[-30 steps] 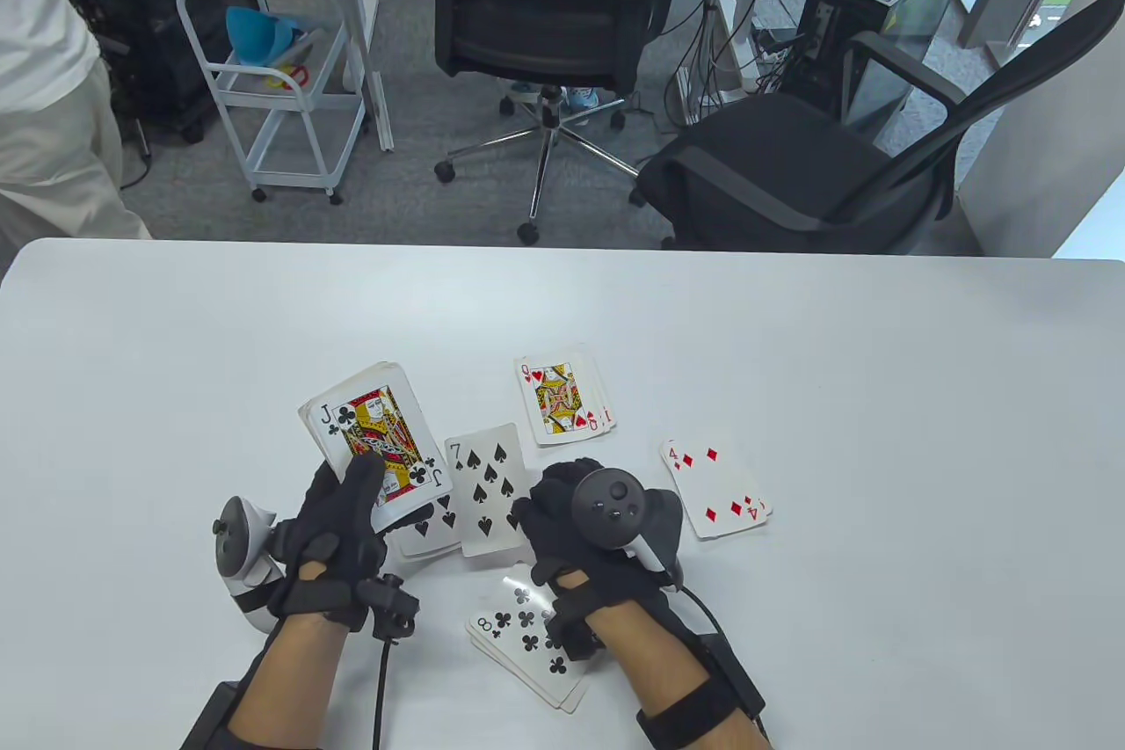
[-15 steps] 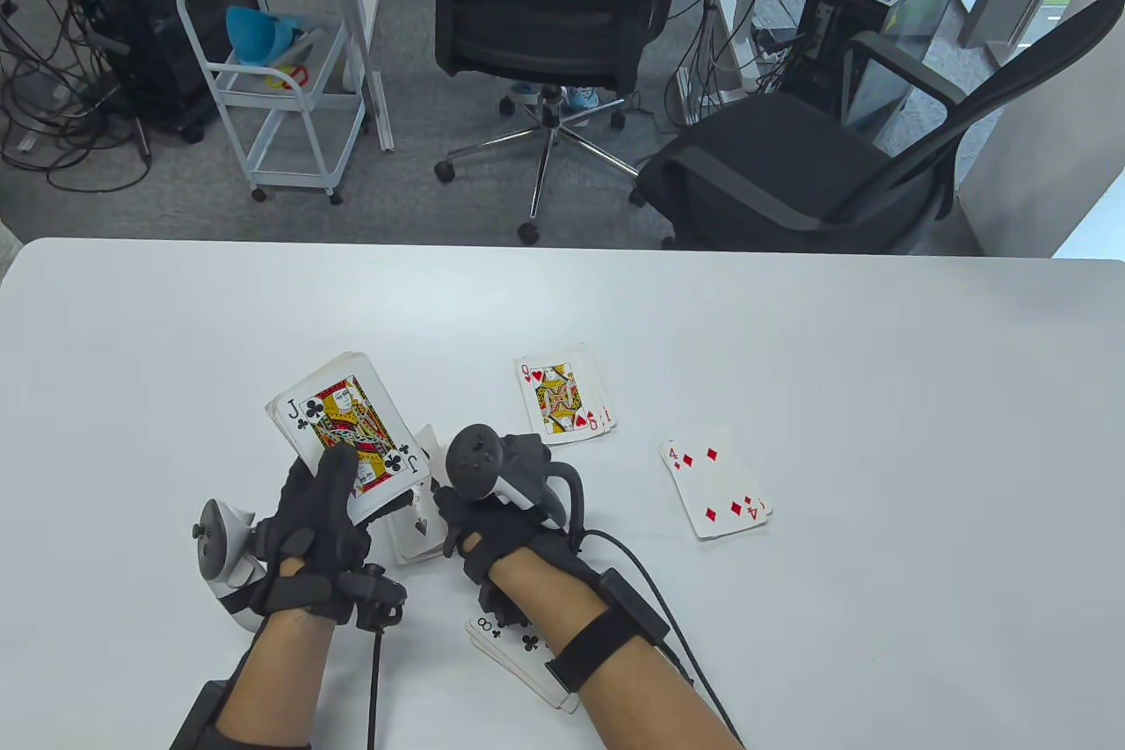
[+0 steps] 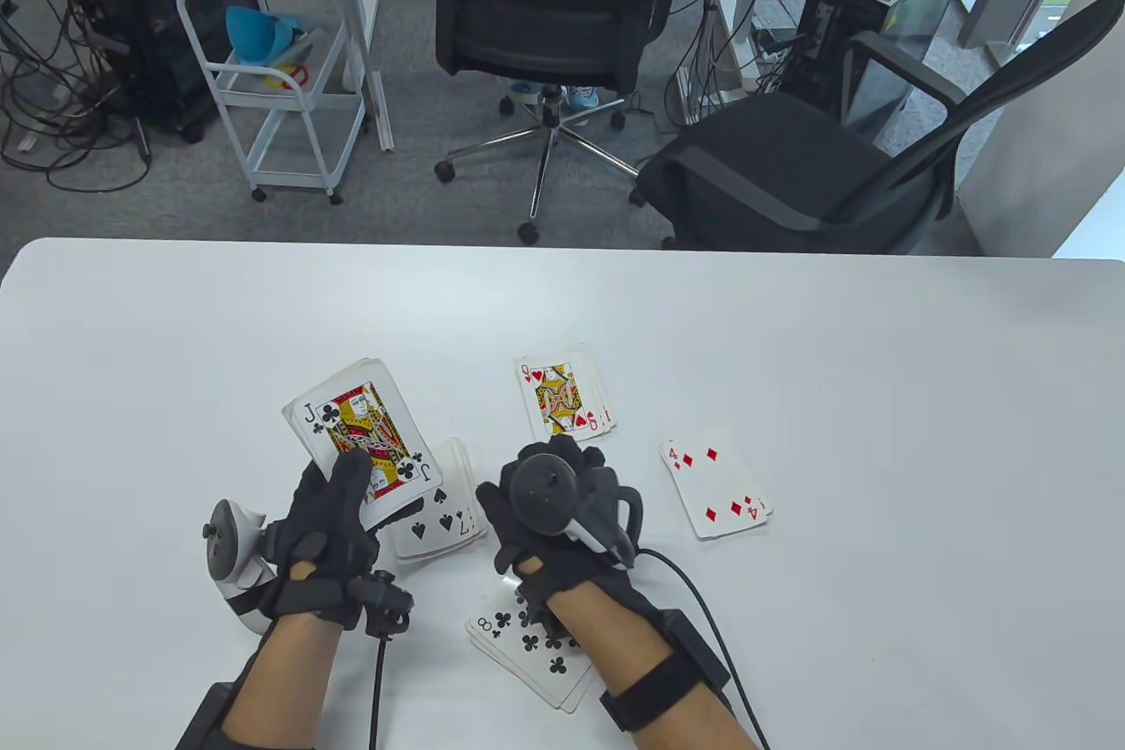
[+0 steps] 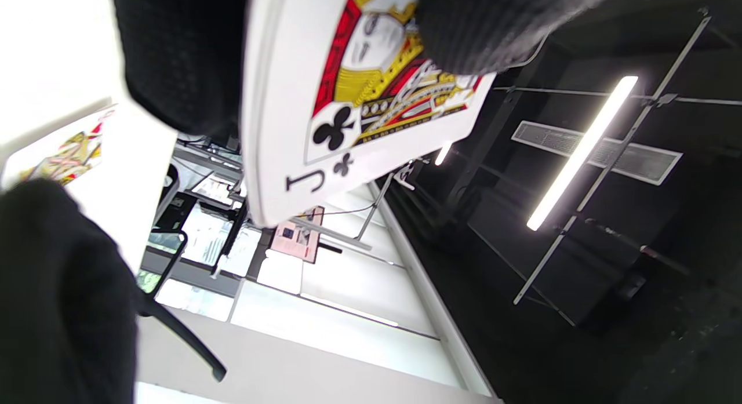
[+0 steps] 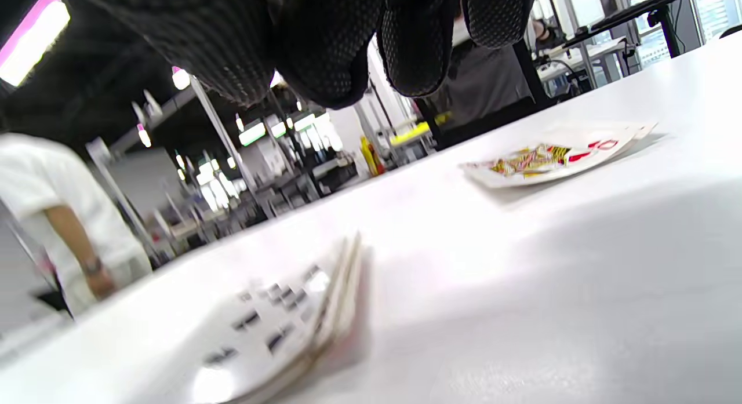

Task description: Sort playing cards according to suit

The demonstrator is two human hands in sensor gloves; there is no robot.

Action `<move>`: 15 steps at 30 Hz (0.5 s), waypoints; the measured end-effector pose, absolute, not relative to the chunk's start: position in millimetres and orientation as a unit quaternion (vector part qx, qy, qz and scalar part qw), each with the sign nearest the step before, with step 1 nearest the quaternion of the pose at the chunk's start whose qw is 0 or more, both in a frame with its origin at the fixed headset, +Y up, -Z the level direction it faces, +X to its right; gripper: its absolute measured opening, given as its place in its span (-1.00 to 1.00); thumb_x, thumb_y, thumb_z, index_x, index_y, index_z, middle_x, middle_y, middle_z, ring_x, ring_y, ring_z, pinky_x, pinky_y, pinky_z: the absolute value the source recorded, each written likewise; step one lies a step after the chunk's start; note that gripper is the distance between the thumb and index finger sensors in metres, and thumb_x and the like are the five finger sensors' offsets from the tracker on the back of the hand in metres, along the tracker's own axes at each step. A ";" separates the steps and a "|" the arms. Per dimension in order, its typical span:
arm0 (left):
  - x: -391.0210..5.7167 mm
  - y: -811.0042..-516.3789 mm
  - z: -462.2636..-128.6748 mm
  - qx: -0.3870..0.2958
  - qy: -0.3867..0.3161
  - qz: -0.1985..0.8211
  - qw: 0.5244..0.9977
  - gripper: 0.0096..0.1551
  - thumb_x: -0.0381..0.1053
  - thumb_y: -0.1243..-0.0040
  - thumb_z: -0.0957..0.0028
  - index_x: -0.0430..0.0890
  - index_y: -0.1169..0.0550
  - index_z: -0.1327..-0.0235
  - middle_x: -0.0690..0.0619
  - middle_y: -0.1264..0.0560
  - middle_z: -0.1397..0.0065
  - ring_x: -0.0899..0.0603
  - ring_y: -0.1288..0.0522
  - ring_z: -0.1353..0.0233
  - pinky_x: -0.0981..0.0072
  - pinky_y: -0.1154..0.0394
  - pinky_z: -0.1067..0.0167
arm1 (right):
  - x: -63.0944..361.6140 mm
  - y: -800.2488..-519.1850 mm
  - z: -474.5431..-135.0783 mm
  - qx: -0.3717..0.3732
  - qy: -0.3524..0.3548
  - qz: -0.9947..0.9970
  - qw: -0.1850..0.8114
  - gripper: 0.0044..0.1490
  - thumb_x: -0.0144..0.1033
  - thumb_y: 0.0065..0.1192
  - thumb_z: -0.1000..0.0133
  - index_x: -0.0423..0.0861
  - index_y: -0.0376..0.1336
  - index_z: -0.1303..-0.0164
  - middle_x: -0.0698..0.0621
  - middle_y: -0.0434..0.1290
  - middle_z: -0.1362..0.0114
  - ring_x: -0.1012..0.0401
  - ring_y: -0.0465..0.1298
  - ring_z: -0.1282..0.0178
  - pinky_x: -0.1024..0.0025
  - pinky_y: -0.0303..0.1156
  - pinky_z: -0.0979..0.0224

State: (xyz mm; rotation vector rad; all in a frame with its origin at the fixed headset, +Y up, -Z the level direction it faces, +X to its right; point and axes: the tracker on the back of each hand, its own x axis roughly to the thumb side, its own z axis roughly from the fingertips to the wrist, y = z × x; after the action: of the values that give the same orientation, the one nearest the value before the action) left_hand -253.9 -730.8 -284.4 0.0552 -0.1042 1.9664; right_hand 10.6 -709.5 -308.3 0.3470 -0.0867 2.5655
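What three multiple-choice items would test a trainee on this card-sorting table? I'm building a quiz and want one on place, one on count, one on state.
1. Where does the four-of-diamonds pile lie?
A. Right of the gloved right hand
B. Under the left hand
C. Left of the spade pile

2. How many face-up piles lie on the white table?
A. Two
B. Four
C. Six

3. What is the gloved left hand doing?
A. Resting flat
B. Gripping the deck topped by the jack of clubs
C. Pinching the queen of hearts

Answers:
1 A, it lies out to that hand's right.
2 B, spades, hearts, diamonds, clubs.
3 B, thumb over the jack.
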 end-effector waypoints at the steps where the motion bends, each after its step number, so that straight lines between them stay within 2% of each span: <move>1: -251.2 -732.0 -284.5 0.018 -0.044 0.830 0.556 -0.32 0.20 -0.23 -0.15 -0.03 -0.33 -0.45 0.01 -0.52 -0.42 -0.19 -0.65 -0.29 0.11 -0.71 -0.05 | 16.1 -708.5 -305.4 0.134 -0.042 0.948 0.286 -0.51 0.00 0.28 -0.22 -0.19 0.43 -0.01 -0.28 0.25 -0.52 -0.32 0.01 -0.62 -0.48 -0.19 -0.47; 8: -230.4 -747.9 -282.8 -0.028 -0.046 0.795 0.604 -0.34 0.20 -0.24 -0.15 0.01 -0.35 -0.46 0.01 -0.52 -0.42 -0.20 -0.65 -0.29 0.09 -0.72 -0.04 | 40.6 -696.2 -295.2 0.143 -0.122 0.904 0.383 -0.44 0.04 0.22 -0.21 -0.19 0.42 -0.09 -0.26 0.25 -0.53 -0.31 0.03 -0.62 -0.47 -0.18 -0.47; 15: -217.7 -755.3 -279.2 -0.065 -0.047 0.772 0.630 -0.34 0.20 -0.25 -0.15 0.01 -0.36 -0.46 0.01 -0.53 -0.42 -0.21 -0.65 -0.29 0.08 -0.72 -0.02 | 37.7 -706.3 -288.9 0.155 -0.138 0.895 0.394 -0.40 0.07 0.21 -0.20 -0.19 0.38 -0.16 -0.26 0.24 -0.53 -0.30 0.04 -0.61 -0.47 -0.16 -0.46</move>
State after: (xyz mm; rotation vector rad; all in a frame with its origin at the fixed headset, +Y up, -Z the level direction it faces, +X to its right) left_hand -217.7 -755.3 -279.2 -0.1491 -0.1065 1.7678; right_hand 37.7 -706.3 -288.9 0.3935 -0.3493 2.2711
